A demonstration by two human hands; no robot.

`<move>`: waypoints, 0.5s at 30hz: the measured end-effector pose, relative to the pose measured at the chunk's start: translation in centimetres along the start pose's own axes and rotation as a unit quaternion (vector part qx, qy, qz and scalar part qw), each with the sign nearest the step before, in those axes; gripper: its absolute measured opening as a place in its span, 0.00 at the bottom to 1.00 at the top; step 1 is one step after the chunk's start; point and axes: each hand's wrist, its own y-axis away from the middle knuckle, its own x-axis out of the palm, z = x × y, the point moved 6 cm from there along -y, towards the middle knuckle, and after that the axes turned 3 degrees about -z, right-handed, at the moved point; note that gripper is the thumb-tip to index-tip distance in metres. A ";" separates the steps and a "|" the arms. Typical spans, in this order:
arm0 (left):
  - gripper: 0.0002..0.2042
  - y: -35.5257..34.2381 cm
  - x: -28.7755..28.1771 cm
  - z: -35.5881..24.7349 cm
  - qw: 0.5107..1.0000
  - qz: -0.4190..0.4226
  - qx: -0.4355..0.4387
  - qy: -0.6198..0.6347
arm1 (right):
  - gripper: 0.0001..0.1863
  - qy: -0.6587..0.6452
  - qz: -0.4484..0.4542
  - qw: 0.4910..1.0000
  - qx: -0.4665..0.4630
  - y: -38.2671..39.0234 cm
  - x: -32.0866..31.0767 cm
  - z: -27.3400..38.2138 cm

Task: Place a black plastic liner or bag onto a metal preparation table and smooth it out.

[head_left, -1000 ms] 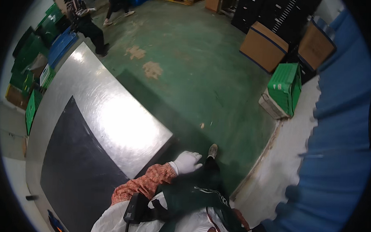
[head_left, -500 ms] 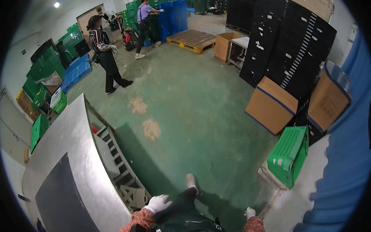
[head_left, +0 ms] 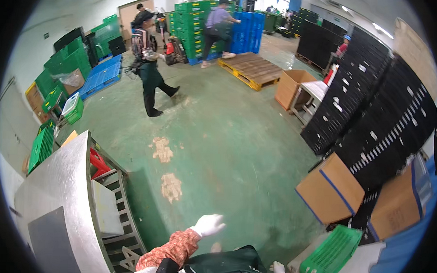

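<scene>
My left hand point(head_left: 208, 226), in a white glove, swings out in front of my dark apron point(head_left: 223, 263). It holds nothing, and its fingers are loosely stretched. My right hand point(head_left: 277, 269), gloved in white too, hangs low by my side with its fingers curled in; nothing shows in it. Neither hand touches anything. To the left stands a metal table point(head_left: 58, 179) with a dark mat point(head_left: 54, 244) on top and slatted shelving beneath. A green crate point(head_left: 331, 256) lies to the right, nearest to my right hand.
Brown cardboard boxes point(head_left: 330, 188) lean by tall stacks of black crates point(head_left: 392, 123) on the right. Ahead are a wooden pallet point(head_left: 252, 69), green crates point(head_left: 188, 32) and blue crates point(head_left: 247, 34). A striped-shirted person point(head_left: 151, 62) walks at left; another person point(head_left: 218, 30) stands by the blue crates.
I have moved forward across the green floor, and my left hand has swung forward. The striped-shirted person has stepped to the right. The other person is now closer to the blue crates.
</scene>
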 end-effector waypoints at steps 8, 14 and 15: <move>0.28 -6.0 5.3 5.6 0.910 -0.072 -0.226 0.339 | 0.16 0.619 0.174 0.691 -0.330 -17.1 -0.9 9.9; 0.17 12.6 21.5 15.7 0.576 -0.198 -0.613 0.503 | 0.12 0.116 0.136 0.983 -0.038 -20.4 3.4 29.7; 0.15 14.6 22.2 15.2 0.542 -0.217 -0.612 0.533 | 0.14 0.109 0.189 0.974 -0.054 -22.9 3.7 30.9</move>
